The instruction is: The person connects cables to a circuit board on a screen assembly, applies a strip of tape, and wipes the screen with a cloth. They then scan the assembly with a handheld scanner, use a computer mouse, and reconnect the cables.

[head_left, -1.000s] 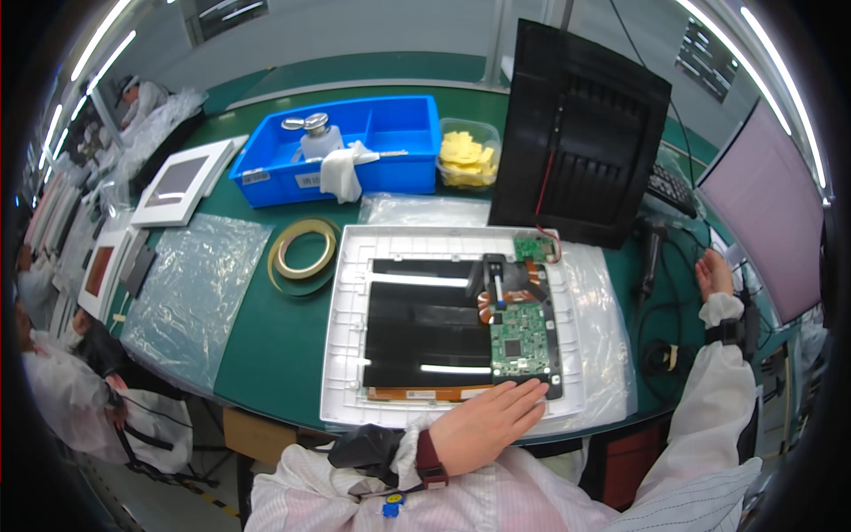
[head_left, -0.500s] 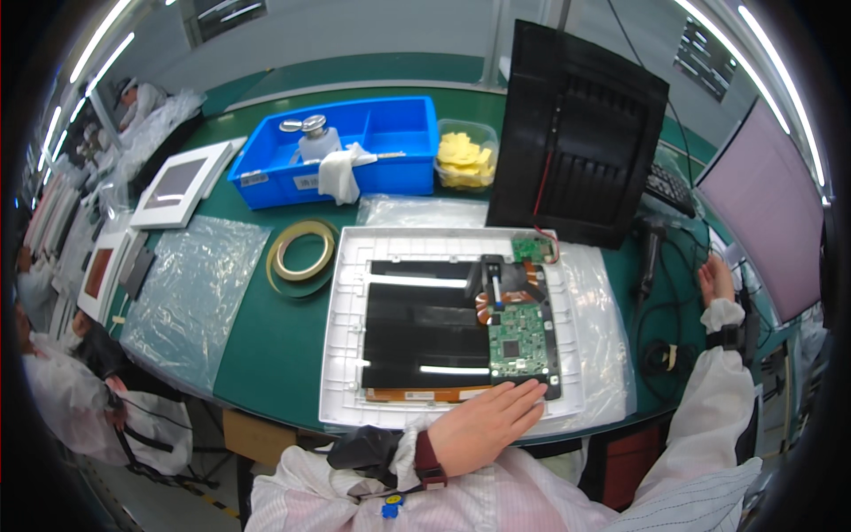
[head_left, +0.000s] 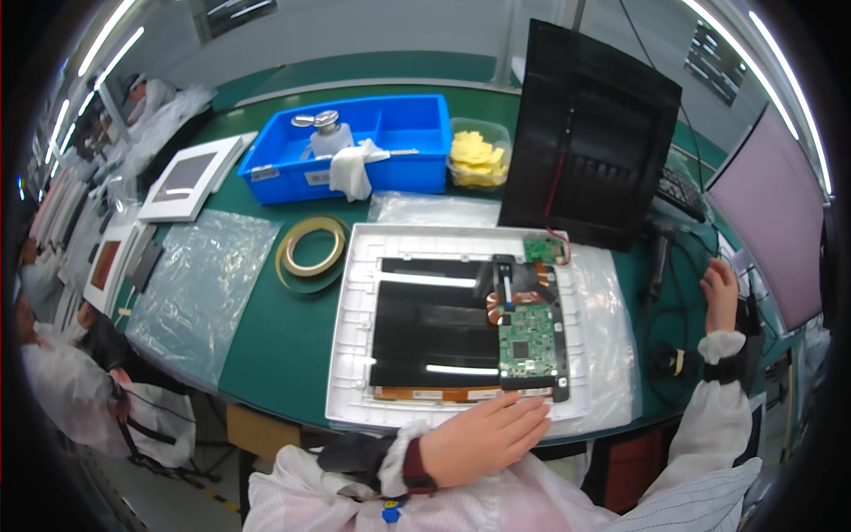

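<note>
My left hand (head_left: pixel 486 436) lies flat over the near edge of a white display frame (head_left: pixel 344 337), fingers stretched out together and nothing held. The frame is face down, with a black panel (head_left: pixel 434 341), a green circuit board (head_left: pixel 523 344) and an orange flex strip (head_left: pixel 448 395) showing. At its far right corner is a small green board (head_left: pixel 539 249), joined by a red wire to an upright black back cover (head_left: pixel 592 133). Off to the right, my right hand (head_left: pixel 721 291) is raised beside a monitor (head_left: pixel 771 213), its fingers loosely apart with no object visible in them.
A blue bin (head_left: pixel 403 168) holds a pump bottle (head_left: pixel 330 139) and a white cloth (head_left: pixel 353 170). Beside it stands a tub of yellow pieces (head_left: pixel 480 160). Tape rolls (head_left: pixel 312 254), clear plastic sheets (head_left: pixel 208 293), a handheld scanner (head_left: pixel 658 262) and cables surround the frame. Co-workers sit at the left.
The whole view has shifted slightly, so things appear a little further right. My left hand has slid slightly back toward me, off the board's near end. My right hand's fingers have spread a little.
</note>
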Available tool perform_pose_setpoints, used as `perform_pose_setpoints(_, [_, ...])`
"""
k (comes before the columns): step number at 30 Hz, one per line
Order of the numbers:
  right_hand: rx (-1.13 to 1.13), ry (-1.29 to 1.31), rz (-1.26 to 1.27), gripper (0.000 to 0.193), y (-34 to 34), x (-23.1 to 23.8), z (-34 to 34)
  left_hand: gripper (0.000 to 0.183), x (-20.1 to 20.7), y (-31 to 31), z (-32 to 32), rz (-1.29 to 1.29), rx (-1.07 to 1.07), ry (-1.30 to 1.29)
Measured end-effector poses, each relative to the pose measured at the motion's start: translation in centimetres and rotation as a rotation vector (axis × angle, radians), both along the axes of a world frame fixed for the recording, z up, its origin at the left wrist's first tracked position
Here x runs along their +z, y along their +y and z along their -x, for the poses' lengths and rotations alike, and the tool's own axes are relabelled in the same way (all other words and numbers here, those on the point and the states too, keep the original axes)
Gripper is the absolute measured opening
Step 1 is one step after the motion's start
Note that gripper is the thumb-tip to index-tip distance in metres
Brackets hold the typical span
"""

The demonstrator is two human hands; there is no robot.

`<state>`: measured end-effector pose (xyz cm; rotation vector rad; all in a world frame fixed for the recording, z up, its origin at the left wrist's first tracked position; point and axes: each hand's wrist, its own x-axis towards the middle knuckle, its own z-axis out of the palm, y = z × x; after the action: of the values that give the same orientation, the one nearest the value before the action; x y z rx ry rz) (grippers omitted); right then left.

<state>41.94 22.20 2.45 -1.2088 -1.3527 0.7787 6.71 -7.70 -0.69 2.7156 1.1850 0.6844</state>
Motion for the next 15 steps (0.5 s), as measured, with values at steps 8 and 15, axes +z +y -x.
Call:
perform_pose_setpoints(8, [0.694,-0.702,-0.471,0.032,-20.3,2.2,15.4,0.022,-0.6,-5.4,7.7,-0.192,0.608,-0.210])
perform_pose_setpoints(15, [0.945,-0.645,-0.429,0.031,-24.0,0.2,20.1,0.026,-0.8,-5.9,8.2,-0.160,0.936,-0.258])
